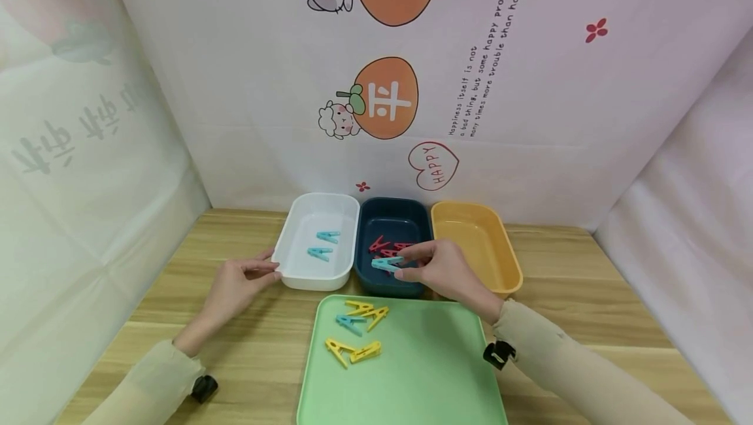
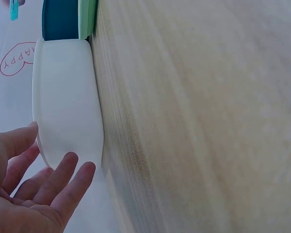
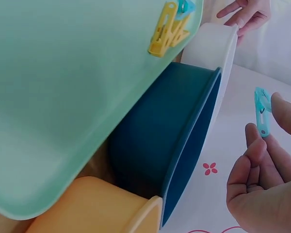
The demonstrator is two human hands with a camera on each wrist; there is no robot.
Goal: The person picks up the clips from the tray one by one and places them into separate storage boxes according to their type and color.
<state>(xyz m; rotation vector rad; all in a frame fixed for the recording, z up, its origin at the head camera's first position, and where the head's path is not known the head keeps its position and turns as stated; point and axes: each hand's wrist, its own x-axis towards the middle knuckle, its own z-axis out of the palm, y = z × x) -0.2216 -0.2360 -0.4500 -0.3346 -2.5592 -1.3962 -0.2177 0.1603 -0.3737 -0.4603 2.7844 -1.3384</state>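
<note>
My right hand (image 1: 450, 271) pinches a light blue clothespin (image 3: 262, 111) between thumb and fingers, above the dark blue bin (image 1: 394, 209). Several red clothespins (image 1: 379, 243) lie in that bin, partly hidden by the hand. My left hand (image 1: 241, 284) touches the rim of the white bin (image 2: 65, 97) at its near left corner, fingers loosely spread. Two light blue clothespins (image 1: 319, 254) lie inside the white bin. On the green tray (image 1: 429, 359) are several yellow clothespins (image 1: 366, 352) and one light blue clothespin (image 1: 351, 323).
A yellow bin (image 1: 506, 268) stands to the right of the dark blue one; the three bins form a row. The tray lies in front of them on a wooden table (image 1: 576, 294). A printed white cloth (image 1: 518, 170) hangs behind the bins.
</note>
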